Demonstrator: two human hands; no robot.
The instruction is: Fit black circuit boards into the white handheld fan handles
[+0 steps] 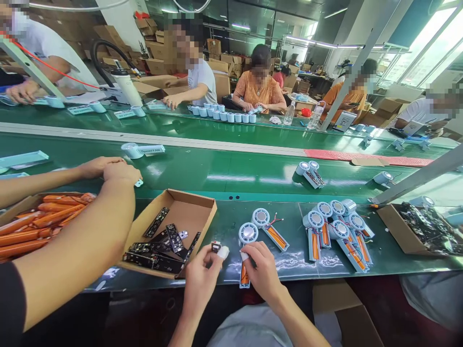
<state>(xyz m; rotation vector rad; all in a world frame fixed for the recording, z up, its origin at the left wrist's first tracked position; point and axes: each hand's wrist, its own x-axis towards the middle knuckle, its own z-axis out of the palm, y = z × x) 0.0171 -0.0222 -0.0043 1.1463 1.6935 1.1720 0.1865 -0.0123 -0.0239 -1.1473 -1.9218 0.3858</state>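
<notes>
My left hand (203, 275) is closed in a pinch on a small circuit board (216, 246), with only its end showing. White covering wraps that thumb's tip. My right hand (263, 271) bends its fingers over the handle of a light-blue handheld fan (248, 233), which lies face up with an orange battery (244, 276) in its open handle. The right fingertips hide what they grip there, perhaps wires. Just behind lies a second open fan (261, 218) with loose wires. Left of my hands, a cardboard tray (202, 212) holds several black circuit boards (174, 238).
To the right lie several open fans (340, 229) and a box of dark boards (401, 236). A co-worker's arm (79, 246) reaches across from the left, over a box of orange batteries (39, 219). A green conveyor belt (231, 178) runs behind; other people sit beyond it.
</notes>
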